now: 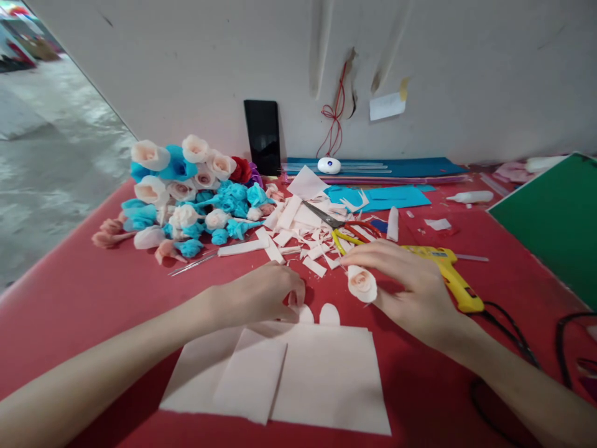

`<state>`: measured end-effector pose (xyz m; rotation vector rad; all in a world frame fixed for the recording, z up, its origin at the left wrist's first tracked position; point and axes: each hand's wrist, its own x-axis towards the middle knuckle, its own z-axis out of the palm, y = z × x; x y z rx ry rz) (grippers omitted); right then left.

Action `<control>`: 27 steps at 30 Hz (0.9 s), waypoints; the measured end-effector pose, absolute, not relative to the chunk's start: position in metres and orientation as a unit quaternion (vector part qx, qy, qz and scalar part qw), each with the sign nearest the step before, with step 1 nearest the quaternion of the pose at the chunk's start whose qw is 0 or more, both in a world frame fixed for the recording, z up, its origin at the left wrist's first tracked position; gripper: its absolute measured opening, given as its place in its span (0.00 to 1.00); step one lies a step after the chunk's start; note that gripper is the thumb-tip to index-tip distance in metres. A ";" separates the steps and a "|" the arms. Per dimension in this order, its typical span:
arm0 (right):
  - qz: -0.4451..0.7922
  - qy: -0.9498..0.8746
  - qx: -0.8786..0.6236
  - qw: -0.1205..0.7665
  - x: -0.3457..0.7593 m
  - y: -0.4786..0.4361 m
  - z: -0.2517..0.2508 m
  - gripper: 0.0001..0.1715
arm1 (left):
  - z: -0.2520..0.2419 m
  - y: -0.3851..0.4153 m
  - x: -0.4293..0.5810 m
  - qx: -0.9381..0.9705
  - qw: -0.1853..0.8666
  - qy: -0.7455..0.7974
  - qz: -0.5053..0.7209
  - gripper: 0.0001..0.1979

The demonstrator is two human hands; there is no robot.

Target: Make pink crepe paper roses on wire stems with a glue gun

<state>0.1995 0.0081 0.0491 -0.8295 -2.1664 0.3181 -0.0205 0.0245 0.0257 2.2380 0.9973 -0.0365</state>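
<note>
My right hand point(415, 289) is closed on a small cream paper rose point(362, 284), its layered petals facing me. My left hand point(275, 289) has its fingers curled down in a pinch at a cut paper petal point(305, 314), and part of that petal is hidden by the fingertips. Beside it, apart from both hands, lies a second rounded petal point(330, 315). Folded sheets of pale pink crepe paper point(331, 379) lie just below the hands. A yellow glue gun point(454, 280) rests behind my right hand, partly covered by it.
Finished paper flowers point(186, 186) are heaped at the left. Paper scraps point(289, 218) and open scissors point(336, 222) lie in the middle. Blue paper point(396, 196), a white glue bottle point(473, 196) and a green board point(555, 218) are farther right. A black phone point(262, 137) leans on the wall.
</note>
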 end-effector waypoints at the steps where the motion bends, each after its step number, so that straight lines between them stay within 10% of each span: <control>1: 0.118 -0.852 -0.326 0.393 0.199 0.008 0.049 0.08 | 0.026 0.024 -0.020 0.859 0.340 0.382 -0.016 0.04; 27: 0.162 -0.824 -0.321 0.437 0.195 0.004 0.048 0.14 | 0.024 0.012 -0.019 0.855 0.329 0.401 0.005 0.07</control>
